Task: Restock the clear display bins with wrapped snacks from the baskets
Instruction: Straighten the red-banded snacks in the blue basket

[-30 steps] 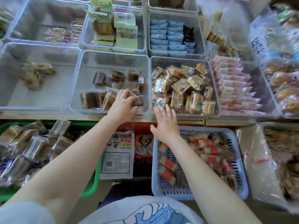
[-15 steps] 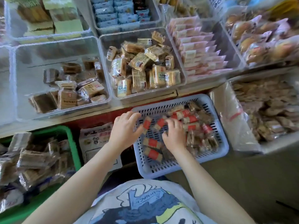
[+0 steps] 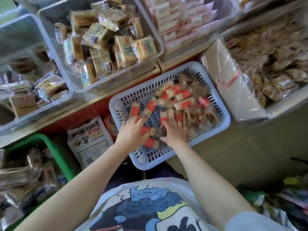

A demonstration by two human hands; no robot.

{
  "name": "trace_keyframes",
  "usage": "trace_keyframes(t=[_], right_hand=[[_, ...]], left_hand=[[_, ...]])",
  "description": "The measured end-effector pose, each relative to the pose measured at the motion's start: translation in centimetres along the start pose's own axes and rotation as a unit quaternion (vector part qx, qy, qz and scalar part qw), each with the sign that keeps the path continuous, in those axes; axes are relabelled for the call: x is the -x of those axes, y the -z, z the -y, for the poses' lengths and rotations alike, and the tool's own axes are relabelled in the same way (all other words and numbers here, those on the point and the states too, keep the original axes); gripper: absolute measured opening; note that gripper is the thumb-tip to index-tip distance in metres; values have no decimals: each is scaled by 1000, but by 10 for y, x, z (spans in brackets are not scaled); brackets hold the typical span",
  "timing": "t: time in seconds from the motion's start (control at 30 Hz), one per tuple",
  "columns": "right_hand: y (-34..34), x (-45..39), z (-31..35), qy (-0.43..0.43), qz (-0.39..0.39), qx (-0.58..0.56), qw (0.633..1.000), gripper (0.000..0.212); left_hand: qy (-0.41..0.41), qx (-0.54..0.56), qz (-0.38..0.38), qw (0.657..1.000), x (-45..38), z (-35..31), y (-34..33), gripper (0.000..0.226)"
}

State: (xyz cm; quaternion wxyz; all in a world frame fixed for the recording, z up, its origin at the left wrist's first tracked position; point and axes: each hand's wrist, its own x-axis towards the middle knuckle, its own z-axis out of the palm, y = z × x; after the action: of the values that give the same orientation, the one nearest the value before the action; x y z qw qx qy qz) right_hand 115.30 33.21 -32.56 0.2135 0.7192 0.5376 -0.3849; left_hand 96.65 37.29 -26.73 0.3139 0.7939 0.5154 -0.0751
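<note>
A pale blue slotted basket (image 3: 223, 114) sits on the floor below the shelf, holding several wrapped snack bars with red bands (image 3: 183, 97). Both hands are inside its near left part. My left hand (image 3: 133, 133) curls over a red-banded bar, thumb on it. My right hand (image 3: 175, 132) lies close beside it, fingers over the pile and thumb against a dark wrapped bar squeezed between the two hands. Above the basket a clear display bin (image 3: 159, 52) holds several tan wrapped snacks. A second clear bin (image 3: 70, 94) to its left holds brown wrapped ones.
A green basket (image 3: 55, 150) of brown wrapped snacks stands at the left. A white printed bag (image 3: 90, 140) leans under the shelf between the baskets. A plastic-lined box (image 3: 233, 84) of brown snacks stands right of the blue basket. Pink packets (image 3: 175, 22) fill a bin above.
Both hands dropped from the front edge of the clear bins into the blue basket and drew together over the red-banded bars. The view tilted down and right.
</note>
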Motion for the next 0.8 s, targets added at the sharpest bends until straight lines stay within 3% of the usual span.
trace_keyframes(t=[0.27, 0.33, 0.4, 0.5, 0.63, 0.73, 0.8], right_hand=[[1, -9, 12, 72, -2, 5, 997, 48], [4, -8, 14, 64, -33, -49, 996, 38], [15, -5, 15, 56, -89, -134, 985, 46], [50, 7, 24, 74, -113, -337, 932, 46], [105, 30, 61, 173, -103, -473, 858, 34], [135, 41, 100, 251, -90, -478, 837, 35], [150, 47, 126, 283, -111, -456, 836, 40]], left_hand=[[28, 44, 17, 998, 1, 13, -4, 52], [39, 62, 17, 997, 1, 18, -2, 52], [59, 90, 13, 994, -1, 24, 4, 53], [85, 156, -3, 984, -3, 29, 22, 62], [66, 244, -94, 963, 0, 25, 57, 63], [80, 294, -211, 929, 10, 28, 89, 39], [96, 298, -292, 903, 20, 38, 109, 35]])
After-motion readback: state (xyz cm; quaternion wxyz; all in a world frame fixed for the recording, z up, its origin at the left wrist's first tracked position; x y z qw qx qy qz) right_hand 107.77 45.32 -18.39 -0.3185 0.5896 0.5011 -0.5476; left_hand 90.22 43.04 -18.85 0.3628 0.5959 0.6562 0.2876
